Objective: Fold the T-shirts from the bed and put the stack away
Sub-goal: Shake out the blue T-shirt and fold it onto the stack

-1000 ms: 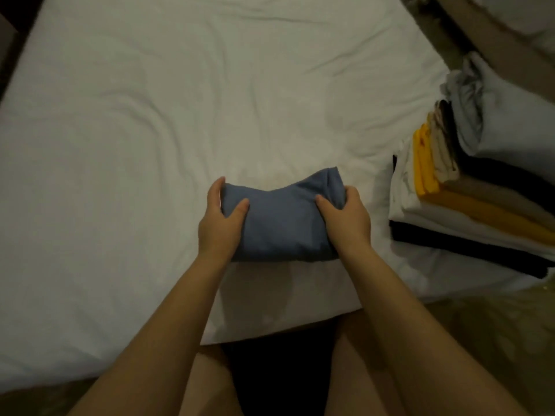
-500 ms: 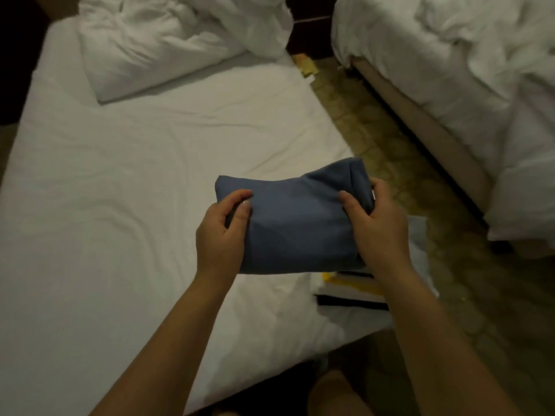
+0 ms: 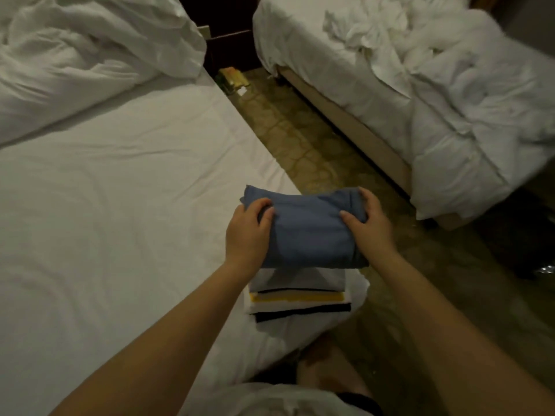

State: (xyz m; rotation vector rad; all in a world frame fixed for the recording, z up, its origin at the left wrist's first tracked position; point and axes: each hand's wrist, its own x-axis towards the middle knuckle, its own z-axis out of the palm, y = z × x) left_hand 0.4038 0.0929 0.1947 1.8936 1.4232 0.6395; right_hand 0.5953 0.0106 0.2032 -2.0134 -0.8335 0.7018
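blue shirt (image 3: 306,232): folded into a thick oblong and held level between both hands. it is right above the stack, at the bed's near right corner. whether its underside touches the stack cannot be told.

left hand (image 3: 247,232): grips the shirt's left end, with the thumb on top and the fingers curled round the end.

right hand (image 3: 371,226): grips the right end, with the thumb lying on the top face and the fingers wrapped round the far side of the fold.

stack (image 3: 300,298): folded shirts lying flat on the bed, mostly hidden under the blue shirt. the near edge shows layers, top to bottom: pale grey, black, yellow, white, black.

bed (image 3: 105,205): white sheet, lightly creased, filling the left half of the view. a rumpled white duvet (image 3: 75,55) is heaped at its far end.

second bed (image 3: 450,85): to the right across a strip of floor, with crumpled white bedding hanging down its side.

floor (image 3: 300,139): brownish patterned tiles between the beds. a small yellowish object (image 3: 232,76) lies at the far end, too blurred to name.

nightstand (image 3: 228,34): dark, between the two bed heads.
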